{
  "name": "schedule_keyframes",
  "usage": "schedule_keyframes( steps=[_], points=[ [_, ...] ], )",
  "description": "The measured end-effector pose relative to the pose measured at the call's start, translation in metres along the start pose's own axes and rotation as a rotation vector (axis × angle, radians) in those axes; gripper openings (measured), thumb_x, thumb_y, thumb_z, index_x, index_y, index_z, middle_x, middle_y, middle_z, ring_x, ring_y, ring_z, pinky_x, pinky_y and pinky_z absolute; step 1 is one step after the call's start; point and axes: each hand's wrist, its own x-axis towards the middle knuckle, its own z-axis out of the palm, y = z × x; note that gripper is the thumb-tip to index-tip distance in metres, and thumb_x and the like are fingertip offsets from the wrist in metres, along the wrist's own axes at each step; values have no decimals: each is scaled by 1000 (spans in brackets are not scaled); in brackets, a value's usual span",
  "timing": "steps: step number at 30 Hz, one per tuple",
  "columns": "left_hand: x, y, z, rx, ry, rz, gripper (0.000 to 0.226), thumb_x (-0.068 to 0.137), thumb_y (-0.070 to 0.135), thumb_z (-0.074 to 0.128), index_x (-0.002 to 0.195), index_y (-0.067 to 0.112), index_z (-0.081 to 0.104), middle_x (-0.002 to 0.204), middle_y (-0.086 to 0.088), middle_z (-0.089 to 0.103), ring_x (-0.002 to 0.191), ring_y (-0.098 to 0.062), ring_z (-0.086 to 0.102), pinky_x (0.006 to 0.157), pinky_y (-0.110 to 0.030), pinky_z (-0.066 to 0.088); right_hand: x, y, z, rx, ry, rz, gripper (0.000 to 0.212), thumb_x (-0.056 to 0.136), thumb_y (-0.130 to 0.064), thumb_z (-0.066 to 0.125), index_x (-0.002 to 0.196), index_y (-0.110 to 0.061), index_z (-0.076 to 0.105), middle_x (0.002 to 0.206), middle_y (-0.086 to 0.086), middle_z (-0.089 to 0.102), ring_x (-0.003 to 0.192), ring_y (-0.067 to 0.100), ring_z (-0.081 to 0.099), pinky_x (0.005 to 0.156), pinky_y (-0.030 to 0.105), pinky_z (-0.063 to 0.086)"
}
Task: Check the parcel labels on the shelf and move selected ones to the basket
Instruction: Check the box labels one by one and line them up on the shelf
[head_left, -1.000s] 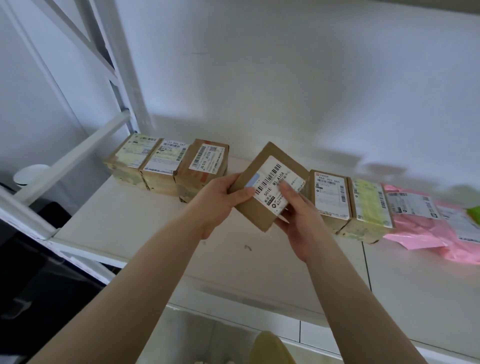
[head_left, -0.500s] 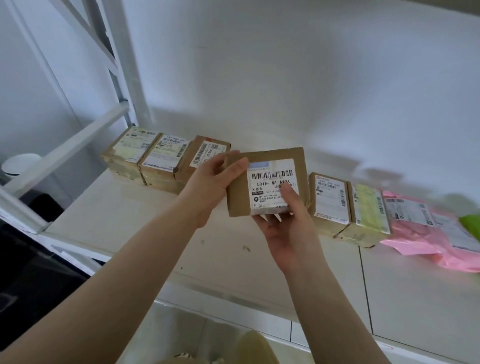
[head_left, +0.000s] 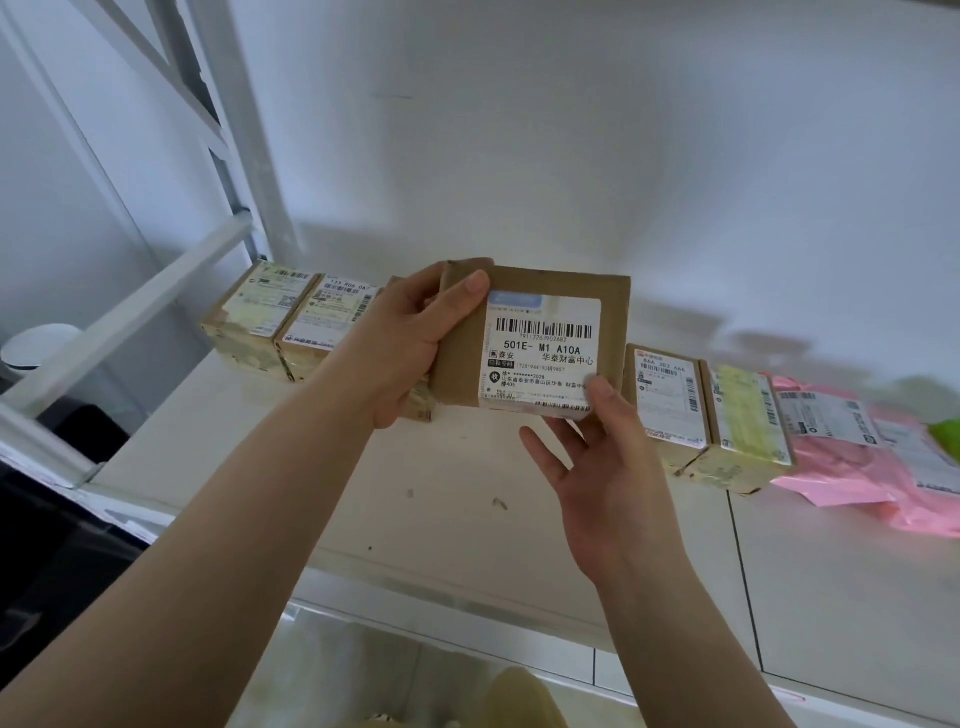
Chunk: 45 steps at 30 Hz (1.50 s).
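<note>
A small brown cardboard parcel (head_left: 530, 338) with a white printed barcode label (head_left: 540, 356) was held up above the white shelf (head_left: 467, 483), label facing the camera. The left hand (head_left: 400, 343) gripped the parcel's left edge, thumb curled over the front and fingers wrapped behind. The right hand (head_left: 597, 467) supported the parcel's lower right corner, thumb pinching the label's bottom edge, the other fingers spread loosely beneath.

The right hand's hold looked light, so if the left let go first the parcel could tip and fall onto the shelf. Swinging the parcel sideways could also knock its neighbours: left of it stood a row of taped brown boxes (head_left: 291, 322), partly hidden by the left hand, and just right of it two more labelled boxes (head_left: 711, 410), with pink plastic mailer bags (head_left: 852, 457) beyond.

Below the parcel the shelf was bare down to its front edge, leaving a free path to draw it out toward the person. No basket could be clearly made out.
</note>
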Motion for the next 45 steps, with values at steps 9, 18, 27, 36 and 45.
schedule_keyframes(
  steps=[9,18,27,36,45],
  points=[
    [2,5,-3,9,21,-14,65,64,50,69,125,29,64,113,-4,73,103,-22,70,90,-44,56,2,-1,6,-30,-30,-4,15,80,-26,67,72,-33,79,88,-6,75,94,15,65,97,43,52],
    [-1,5,-5,-15,13,-8,64,66,45,69,127,27,62,113,-6,73,104,-22,70,86,-39,57,3,0,6,-19,-19,12,12,73,-27,66,70,-30,77,91,-3,75,94,16,66,100,44,50],
    [-2,5,-4,-42,-1,-5,63,68,42,69,129,25,61,113,-7,72,104,-22,70,87,-38,57,1,-1,4,-14,-22,3,12,72,-26,67,70,-31,77,90,-2,75,91,15,66,99,43,51],
    [-2,-3,-2,9,3,-133,47,72,38,73,115,18,68,111,-5,73,101,-18,68,85,-38,56,14,-8,-3,-66,82,-14,14,89,-26,65,79,-30,75,87,-5,75,95,17,66,89,35,52],
    [-5,-31,12,-165,93,-312,36,83,25,72,113,8,65,107,-5,74,98,-16,69,76,-33,60,39,-4,-13,-198,122,-7,75,80,-39,76,144,-14,45,117,3,74,115,20,66,106,43,47]
  ],
)
